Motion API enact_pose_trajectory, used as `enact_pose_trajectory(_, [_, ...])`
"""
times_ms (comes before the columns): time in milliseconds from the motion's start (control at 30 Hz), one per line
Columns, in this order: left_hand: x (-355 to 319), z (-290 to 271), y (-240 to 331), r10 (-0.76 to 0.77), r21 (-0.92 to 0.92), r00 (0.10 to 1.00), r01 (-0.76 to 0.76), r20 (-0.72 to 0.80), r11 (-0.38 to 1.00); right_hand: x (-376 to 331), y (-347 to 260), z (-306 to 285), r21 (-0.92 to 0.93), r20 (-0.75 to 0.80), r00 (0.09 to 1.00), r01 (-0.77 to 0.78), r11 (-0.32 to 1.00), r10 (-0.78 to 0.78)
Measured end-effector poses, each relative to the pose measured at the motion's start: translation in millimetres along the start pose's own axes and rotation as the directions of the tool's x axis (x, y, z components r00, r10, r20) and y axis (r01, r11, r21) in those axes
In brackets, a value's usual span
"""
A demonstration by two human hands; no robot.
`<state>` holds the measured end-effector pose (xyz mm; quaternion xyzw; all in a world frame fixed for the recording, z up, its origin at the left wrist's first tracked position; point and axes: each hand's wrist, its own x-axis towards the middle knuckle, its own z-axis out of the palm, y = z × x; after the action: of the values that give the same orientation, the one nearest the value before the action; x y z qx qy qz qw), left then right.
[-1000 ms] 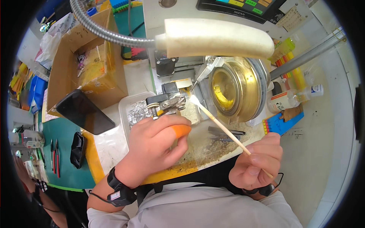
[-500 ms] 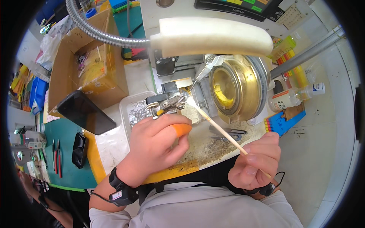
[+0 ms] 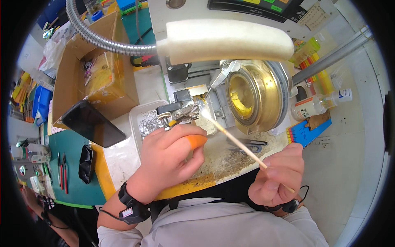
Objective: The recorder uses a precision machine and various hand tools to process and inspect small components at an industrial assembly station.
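In my right hand [image 3: 279, 175], the fingers are closed round a thin wooden stick [image 3: 245, 147] with a white tip. The stick slants up and left, and its tip is at the small metal clamp fixture [image 3: 179, 110], amid glare; whether it touches cannot be seen. My left hand [image 3: 173, 154] lies just below that fixture, fingers curled in, an orange band [image 3: 197, 141] round one finger. What those fingers hold, if anything, is hidden. To the right of the fixture stands a round brass-coloured machine drum [image 3: 257, 96] with a yellow inner face.
A pale lamp head [image 3: 228, 41] on a flexible metal arm spans the top. At left are a cardboard box [image 3: 127, 80], a leaning black phone [image 3: 92, 123] and a clear tray of small metal pieces [image 3: 148, 121]. Bottles [image 3: 308, 108] stand at right; another person's arm [image 3: 61, 234] shows lower left.
The stick's tip has shifted very slightly at the fixture, with my right hand almost in place. My left hand keeps its pose. The whole view has moved a little.
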<state>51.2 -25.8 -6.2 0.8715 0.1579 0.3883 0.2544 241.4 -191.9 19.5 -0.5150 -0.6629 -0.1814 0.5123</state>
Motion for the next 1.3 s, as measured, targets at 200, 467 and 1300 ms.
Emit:
enact_pose_trajectory(200, [0.4, 2.1, 0.7, 0.0, -0.01, 1.0, 0.0, -0.004, 1.0, -23.8, 12.7, 24.6, -0.159, 0.178, 0.969, -0.144, 0.977, 0.172])
enact_pose_trajectory(467, [-0.7, -2.4, 0.3, -0.015, -0.022, 1.0, 0.015, -0.006, 1.0, -29.3, 22.1, 24.7, -0.275, 0.489, 0.828, -0.151, 0.95, 0.273])
enact_pose_trajectory(1300, [0.8, -2.0, 3.3, 0.019, 0.049, 1.0, -0.018, -0.023, 0.999, -28.4, 59.6, -34.3, -0.796, 0.198, 0.749, -0.253, 0.549, 0.632])
